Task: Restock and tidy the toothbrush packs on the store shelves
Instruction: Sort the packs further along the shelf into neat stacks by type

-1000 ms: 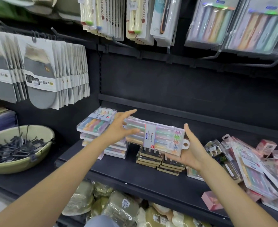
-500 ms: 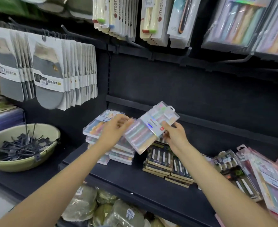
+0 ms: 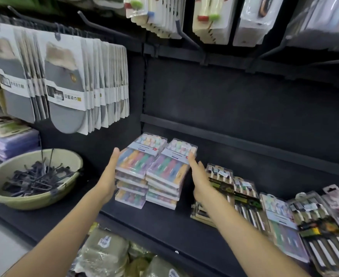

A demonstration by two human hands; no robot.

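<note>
On matte black shelf (image 3: 164, 222): two stacks of clear rectangular toothbrush packs (image 3: 154, 166), flanked by flat left hand (image 3: 109, 176) and right hand (image 3: 200, 176).

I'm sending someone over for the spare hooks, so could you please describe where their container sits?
Find the black shelf holding the toothbrush packs. Left of it, under the hanging grey cloths, sits a round pale green bowl, the only bowl there, full of dark metal hooks.

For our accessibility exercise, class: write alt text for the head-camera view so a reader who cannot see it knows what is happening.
Two bare hands, left hand and right hand, press flat against the outer sides of two side-by-side stacks of pastel toothbrush packs on a dark store shelf. More toothbrush packs lie jumbled to the right; a bowl of metal hooks sits left.
</note>
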